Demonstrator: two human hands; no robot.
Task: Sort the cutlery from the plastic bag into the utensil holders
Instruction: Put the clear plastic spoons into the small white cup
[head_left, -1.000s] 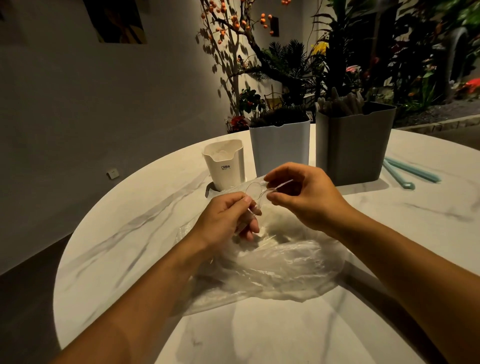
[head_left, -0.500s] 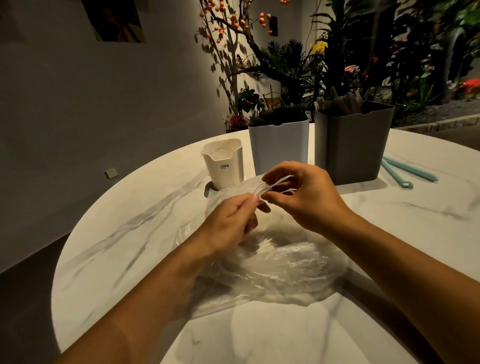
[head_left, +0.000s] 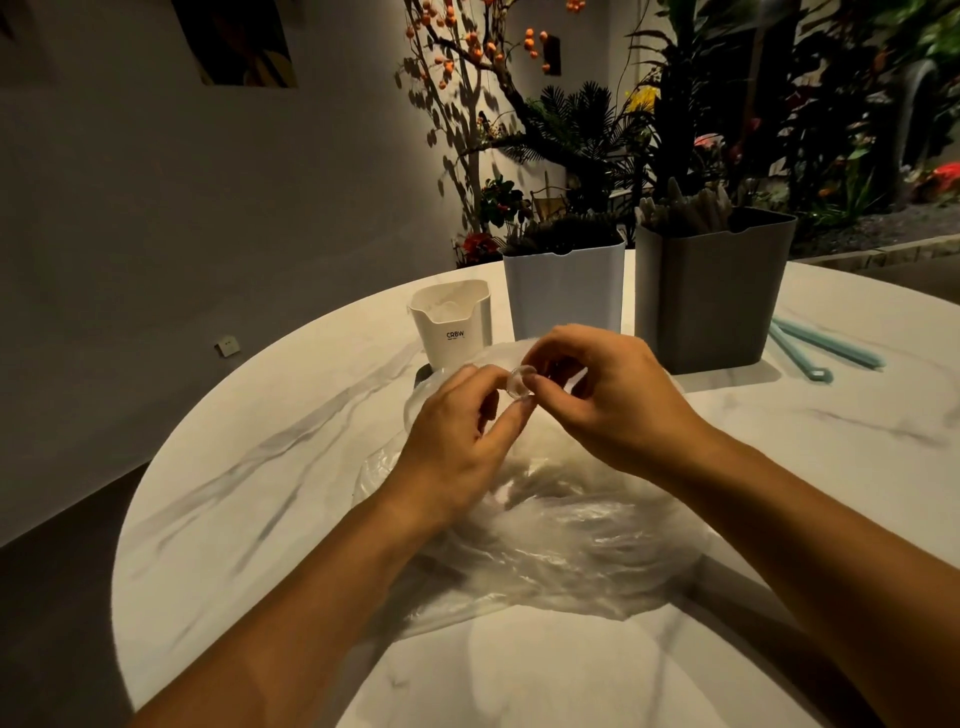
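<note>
Head view, clear spoon (head_left: 521, 382) pinched between left hand (head_left: 457, 441), right hand (head_left: 608, 395)

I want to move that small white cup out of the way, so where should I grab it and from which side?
Take the white cup round its upper walls, just under the rim, coming from its left. It stands upright with flat sides, and that side faces bare table. The bag lies against its base in front, and the light-blue holder stands close on its right. The notch in the front rim gives less hold.

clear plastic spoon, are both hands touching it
Touching. The head view shows the left hand and the right hand each pinching the clear plastic spoon above the plastic bag.
</note>
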